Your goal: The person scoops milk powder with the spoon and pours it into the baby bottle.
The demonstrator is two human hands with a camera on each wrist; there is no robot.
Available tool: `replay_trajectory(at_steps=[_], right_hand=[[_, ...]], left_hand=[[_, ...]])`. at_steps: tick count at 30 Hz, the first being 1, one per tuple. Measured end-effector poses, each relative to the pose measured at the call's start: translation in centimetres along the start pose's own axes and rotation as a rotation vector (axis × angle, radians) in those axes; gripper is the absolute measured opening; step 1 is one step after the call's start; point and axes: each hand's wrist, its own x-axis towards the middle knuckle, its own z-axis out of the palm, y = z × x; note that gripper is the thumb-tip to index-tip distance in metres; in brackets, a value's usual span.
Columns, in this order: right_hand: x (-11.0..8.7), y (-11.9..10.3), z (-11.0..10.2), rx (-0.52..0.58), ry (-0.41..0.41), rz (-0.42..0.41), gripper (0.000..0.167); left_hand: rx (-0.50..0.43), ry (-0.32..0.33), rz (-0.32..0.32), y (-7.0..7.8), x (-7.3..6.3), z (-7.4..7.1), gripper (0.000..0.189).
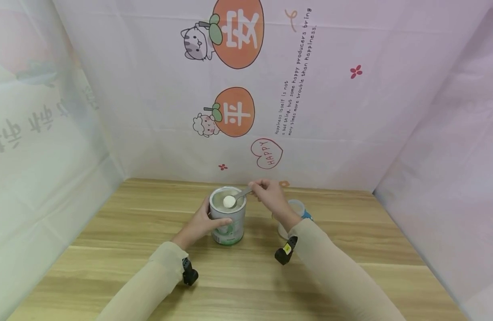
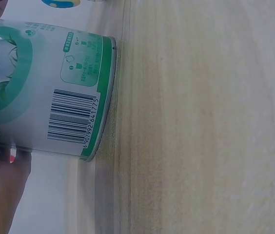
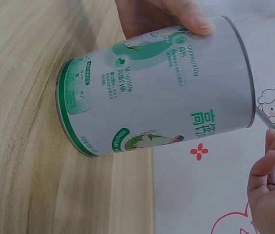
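Observation:
A white and green milk powder can (image 1: 228,227) stands on the wooden table, its top off. My left hand (image 1: 200,225) grips it from the left side, with the thumb across the front. My right hand (image 1: 270,196) pinches the handle of a grey spoon (image 1: 244,193) at the can's right rim. The spoon's bowl, over the can's mouth, carries a rounded heap of off-white powder (image 1: 229,202). In the right wrist view the can (image 3: 152,92) hides the spoon's bowl, and only part of the handle (image 3: 266,121) shows between rim and fingers.
Behind my right wrist stands a clear container (image 1: 296,206) with a blue part (image 1: 308,216), partly hidden by the arm. Printed cloth walls (image 1: 330,147) enclose the wooden table (image 1: 142,232) at the back and both sides.

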Motion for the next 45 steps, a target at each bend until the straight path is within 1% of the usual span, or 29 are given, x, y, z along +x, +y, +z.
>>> replay_trajectory(at_steps=[4, 13, 16, 23, 31, 34, 35, 38, 41, 42, 45], right_hand=[[-0.1, -0.3, -0.3, 0.005, 0.012, -0.009, 0.028], [-0.4, -0.9, -1.1, 0.067, 0.004, 0.003, 0.031], [-0.5, -1.0, -1.4, 0.075, 0.002, -0.016, 0.029], [-0.5, -0.9, -2.2, 0.096, 0.026, -0.063, 0.025], [-1.1, -1.0, -3.2, 0.066, 0.046, -0.055, 0.031], [-1.3, -1.0, -3.7, 0.085, 0.044, -0.066, 0.031], [-1.6, -1.4, -3.9, 0.091, 0.042, -0.061, 0.030], [-1.8, -1.4, -4.4, 0.093, 0.048, -0.049, 0.030], [-2.0, -1.2, -5.0, 0.087, 0.057, -0.023, 0.029], [-1.9, -0.7, -5.2, 0.087, 0.061, -0.022, 0.030], [-2.2, -0.3, -5.9, 0.085, 0.062, -0.014, 0.034]], left_hand=[[0.011, 0.003, 0.000, 0.0, 0.0, 0.0, 0.099], [0.002, -0.004, 0.007, 0.1, -0.2, 0.0, 0.097], [-0.003, 0.001, 0.006, 0.0, -0.2, 0.1, 0.097], [-0.007, 0.015, -0.007, 0.1, -0.2, 0.1, 0.099], [-0.015, 0.004, 0.010, -0.1, -0.1, 0.0, 0.099], [-0.019, 0.000, 0.011, 0.0, 0.0, 0.0, 0.099], [-0.021, 0.000, 0.012, 0.0, 0.0, 0.0, 0.099], [-0.022, -0.001, 0.013, 0.0, 0.0, 0.0, 0.099], [-0.019, 0.003, 0.006, 0.0, -0.1, 0.0, 0.100], [-0.014, 0.004, 0.002, 0.0, -0.1, 0.0, 0.100], [-0.005, 0.006, -0.003, 0.1, 0.0, 0.1, 0.101]])
